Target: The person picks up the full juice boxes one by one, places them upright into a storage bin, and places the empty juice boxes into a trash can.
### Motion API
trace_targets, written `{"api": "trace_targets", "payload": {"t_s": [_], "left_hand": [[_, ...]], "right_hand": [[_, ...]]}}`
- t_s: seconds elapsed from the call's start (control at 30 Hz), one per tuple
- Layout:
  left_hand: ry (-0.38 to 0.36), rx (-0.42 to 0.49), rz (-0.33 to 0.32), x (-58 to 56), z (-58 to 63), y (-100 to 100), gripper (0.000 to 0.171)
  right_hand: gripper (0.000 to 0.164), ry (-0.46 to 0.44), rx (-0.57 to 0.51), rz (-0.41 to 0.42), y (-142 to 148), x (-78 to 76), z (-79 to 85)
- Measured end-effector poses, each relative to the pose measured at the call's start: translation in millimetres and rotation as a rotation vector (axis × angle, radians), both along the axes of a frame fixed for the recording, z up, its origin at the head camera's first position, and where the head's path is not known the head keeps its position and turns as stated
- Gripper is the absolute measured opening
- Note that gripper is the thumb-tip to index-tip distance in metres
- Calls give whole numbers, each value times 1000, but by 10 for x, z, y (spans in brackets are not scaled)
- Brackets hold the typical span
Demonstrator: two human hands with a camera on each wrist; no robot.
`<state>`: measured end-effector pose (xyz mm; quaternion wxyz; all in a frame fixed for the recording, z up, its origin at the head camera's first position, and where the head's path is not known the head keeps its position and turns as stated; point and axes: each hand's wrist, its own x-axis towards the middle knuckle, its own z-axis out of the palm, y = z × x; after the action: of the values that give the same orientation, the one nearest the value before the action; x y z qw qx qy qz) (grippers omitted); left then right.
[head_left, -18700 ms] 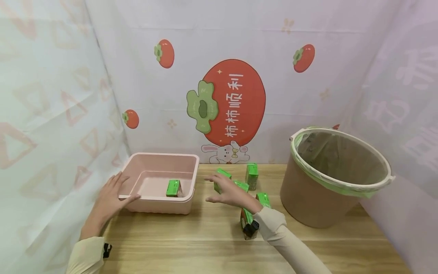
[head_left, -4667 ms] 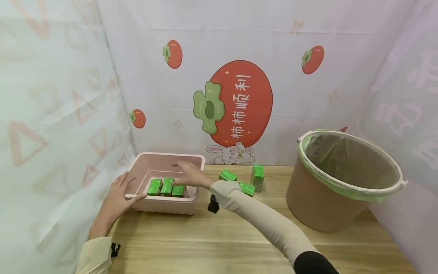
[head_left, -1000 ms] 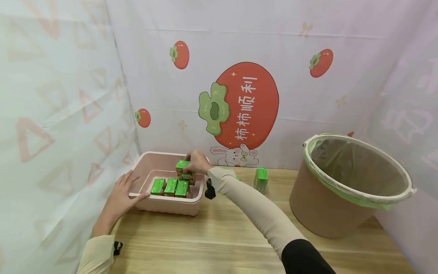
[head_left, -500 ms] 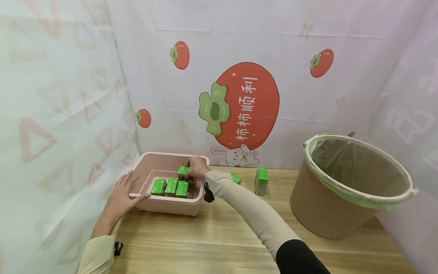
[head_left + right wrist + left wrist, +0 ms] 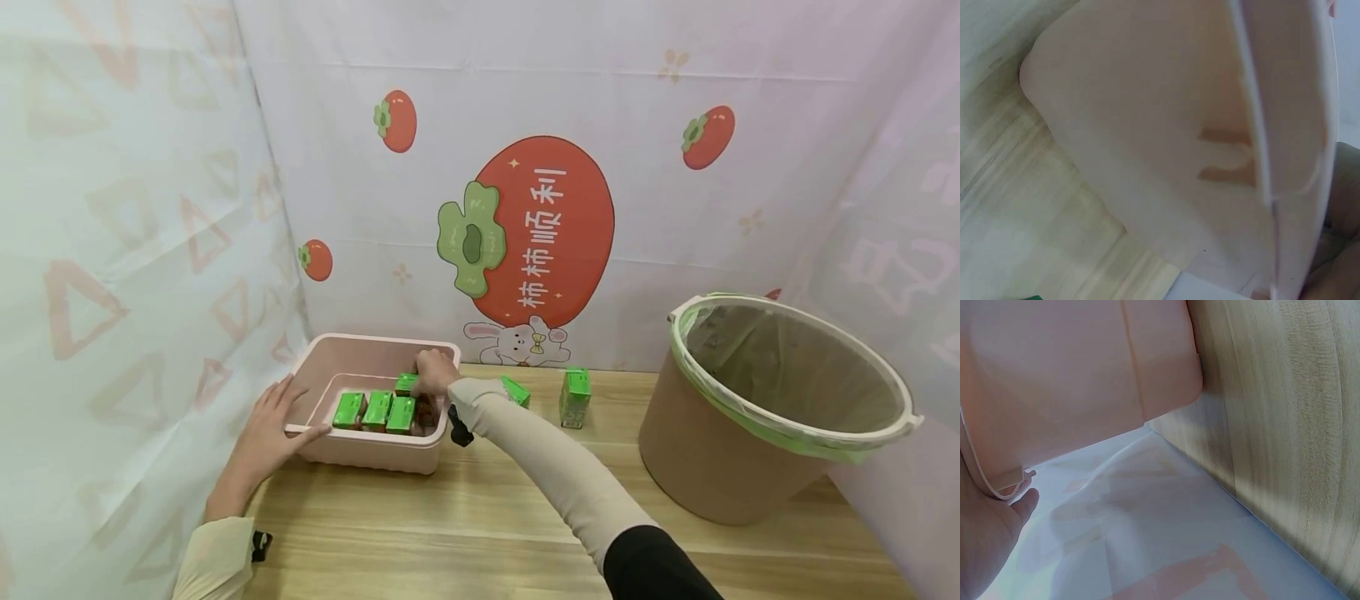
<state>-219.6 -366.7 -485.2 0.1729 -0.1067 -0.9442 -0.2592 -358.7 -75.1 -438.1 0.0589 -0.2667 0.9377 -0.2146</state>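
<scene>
In the head view a pink plastic bin stands at the left of the table. Three green-topped drink cartons line its front side: the left carton, the middle carton and the right carton. Behind them my right hand reaches down inside the bin, holding another drink carton low by the right wall; its fingers are partly hidden. My left hand rests on the bin's front left corner, fingers extended, thumb along the rim. The left wrist view shows this hand at the rim.
Right of the bin, one drink carton is partly behind my right forearm, and another carton stands upright. A large round bucket with a green liner is at the right. Printed cloth encloses the wooden table.
Over the last second my right hand has lowered its drink carton into the bin behind the front row. Earlier frames show fewer cartons in the bin and more on the table. My left hand stays.
</scene>
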Motion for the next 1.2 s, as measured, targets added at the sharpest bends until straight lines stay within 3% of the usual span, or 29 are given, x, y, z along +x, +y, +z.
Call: {"api": "trace_targets", "payload": {"t_s": [0.47, 0.7, 0.87, 1.03, 1.2], "left_hand": [[-13, -1, -1, -47, 63, 65, 85], [-5, -1, -6, -57, 76, 63, 84], [-8, -1, -5, -39, 66, 60, 84], [-19, -4, 3, -19, 63, 63, 84], [-22, -2, 13, 17, 73, 62, 83]], "right_hand": [[12, -25, 39, 47, 120, 22, 103], [36, -14, 10, 63, 214, 25, 201], [42, -11, -70, 65, 339, 54, 271], [47, 2, -160, 101, 532, 158, 420], [53, 33, -166, 133, 760, 296, 583]]}}
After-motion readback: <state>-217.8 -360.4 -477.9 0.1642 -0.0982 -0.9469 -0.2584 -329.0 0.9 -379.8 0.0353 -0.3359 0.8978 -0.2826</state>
